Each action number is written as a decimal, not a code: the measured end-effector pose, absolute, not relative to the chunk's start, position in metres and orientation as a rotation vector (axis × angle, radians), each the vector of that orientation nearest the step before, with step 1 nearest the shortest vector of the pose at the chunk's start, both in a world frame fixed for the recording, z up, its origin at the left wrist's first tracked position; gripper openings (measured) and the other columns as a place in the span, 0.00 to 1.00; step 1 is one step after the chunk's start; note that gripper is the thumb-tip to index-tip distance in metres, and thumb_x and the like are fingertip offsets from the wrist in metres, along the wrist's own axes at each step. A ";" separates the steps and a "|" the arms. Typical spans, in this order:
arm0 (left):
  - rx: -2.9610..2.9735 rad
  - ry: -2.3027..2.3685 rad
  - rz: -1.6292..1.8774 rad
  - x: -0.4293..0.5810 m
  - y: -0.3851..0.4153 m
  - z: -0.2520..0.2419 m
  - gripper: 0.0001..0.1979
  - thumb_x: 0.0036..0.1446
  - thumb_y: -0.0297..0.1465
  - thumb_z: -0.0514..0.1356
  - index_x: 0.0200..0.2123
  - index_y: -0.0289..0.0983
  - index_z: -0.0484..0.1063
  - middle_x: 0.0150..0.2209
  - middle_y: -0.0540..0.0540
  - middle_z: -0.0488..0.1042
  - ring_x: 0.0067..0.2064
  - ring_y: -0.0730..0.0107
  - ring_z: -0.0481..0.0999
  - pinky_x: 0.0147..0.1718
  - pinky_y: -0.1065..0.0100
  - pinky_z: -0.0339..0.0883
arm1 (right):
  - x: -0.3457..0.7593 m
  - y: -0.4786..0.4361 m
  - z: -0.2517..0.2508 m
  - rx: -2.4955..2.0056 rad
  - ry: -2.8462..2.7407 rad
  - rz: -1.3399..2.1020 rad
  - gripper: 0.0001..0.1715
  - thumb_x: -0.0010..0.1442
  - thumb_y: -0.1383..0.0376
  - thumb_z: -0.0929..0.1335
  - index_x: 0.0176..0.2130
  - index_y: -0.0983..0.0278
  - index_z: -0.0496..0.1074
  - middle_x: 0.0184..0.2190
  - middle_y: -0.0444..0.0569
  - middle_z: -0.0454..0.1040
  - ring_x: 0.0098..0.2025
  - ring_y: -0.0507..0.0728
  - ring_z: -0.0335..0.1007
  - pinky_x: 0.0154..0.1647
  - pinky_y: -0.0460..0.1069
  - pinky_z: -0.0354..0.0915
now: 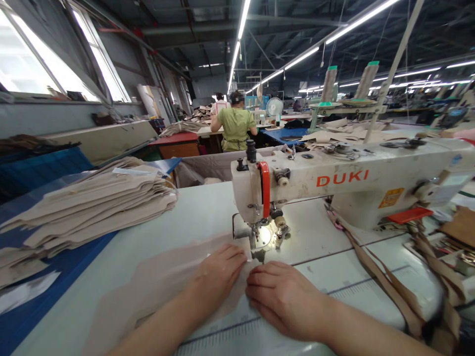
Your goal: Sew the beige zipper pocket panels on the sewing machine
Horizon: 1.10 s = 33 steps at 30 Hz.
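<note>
A beige fabric piece [166,269] lies on the sewing machine bed, its edge close to the presser foot. My left hand [218,269] rests on top of it, fingers bent and closed on the fabric near that edge. Right beside it, my right hand [287,296] has its fingers curled together around the fabric's corner; the fingertips are partly hidden. Just beyond both hands stands the needle area of the sewing machine [297,183], lit by a small lamp, with an orange-red lever on the head.
Stacked beige fabric pieces [107,202] lie on a blue surface at left. Brown strips [382,277] hang across the table at right, near a red pad [410,214]. Thread cones [329,85] stand behind the machine. A person in green [235,128] sits farther ahead.
</note>
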<state>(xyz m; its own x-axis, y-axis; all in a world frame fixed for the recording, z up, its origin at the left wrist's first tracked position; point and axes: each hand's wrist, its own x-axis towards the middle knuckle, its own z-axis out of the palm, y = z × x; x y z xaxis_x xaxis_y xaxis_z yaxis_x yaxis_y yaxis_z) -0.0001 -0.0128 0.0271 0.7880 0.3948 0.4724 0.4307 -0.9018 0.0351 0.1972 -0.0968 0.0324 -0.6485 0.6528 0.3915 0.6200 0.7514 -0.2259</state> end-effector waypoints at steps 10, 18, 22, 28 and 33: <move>-2.844 -0.627 -0.720 0.002 -0.015 0.030 0.14 0.64 0.19 0.50 0.35 0.35 0.74 0.36 0.46 0.77 0.38 0.65 0.75 0.39 0.66 0.73 | 0.196 -0.097 0.030 -0.962 -2.498 0.109 0.12 0.68 0.68 0.62 0.43 0.67 0.75 0.40 0.52 0.78 0.44 0.58 0.71 0.49 0.51 0.66; -2.807 -0.601 -0.738 0.004 -0.018 0.031 0.17 0.64 0.17 0.47 0.34 0.35 0.73 0.35 0.45 0.77 0.36 0.65 0.76 0.38 0.65 0.75 | 0.195 -0.097 0.033 -0.963 -2.487 0.110 0.11 0.66 0.69 0.63 0.42 0.66 0.75 0.39 0.53 0.78 0.44 0.58 0.72 0.48 0.51 0.66; -2.818 -0.599 -0.739 0.004 -0.018 0.030 0.16 0.64 0.17 0.48 0.36 0.35 0.74 0.36 0.45 0.78 0.37 0.65 0.76 0.39 0.64 0.75 | 0.196 -0.097 0.034 -0.966 -2.486 0.125 0.12 0.67 0.69 0.63 0.43 0.67 0.75 0.40 0.52 0.78 0.44 0.58 0.72 0.49 0.51 0.66; -2.817 -0.577 -0.782 0.004 -0.017 0.028 0.15 0.62 0.16 0.49 0.37 0.35 0.74 0.36 0.45 0.78 0.38 0.65 0.77 0.40 0.64 0.76 | 0.196 -0.096 0.032 -0.955 -2.479 0.121 0.12 0.67 0.69 0.63 0.43 0.68 0.76 0.40 0.52 0.79 0.44 0.58 0.72 0.49 0.51 0.66; -2.827 -0.594 -0.763 0.003 -0.017 0.028 0.16 0.62 0.16 0.49 0.38 0.35 0.73 0.37 0.45 0.78 0.38 0.64 0.77 0.41 0.64 0.76 | 0.195 -0.097 0.033 -0.964 -2.493 0.115 0.12 0.67 0.69 0.63 0.43 0.68 0.76 0.41 0.53 0.79 0.44 0.59 0.72 0.49 0.52 0.67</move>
<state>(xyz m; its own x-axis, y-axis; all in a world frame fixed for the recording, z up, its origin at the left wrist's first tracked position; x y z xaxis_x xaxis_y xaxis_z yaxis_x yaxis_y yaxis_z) 0.0034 -0.0167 0.0285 0.7917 0.3345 0.5112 0.4130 -0.9097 -0.0444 0.1949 -0.0967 0.0330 -0.6477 0.6549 0.3893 0.6164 0.7508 -0.2374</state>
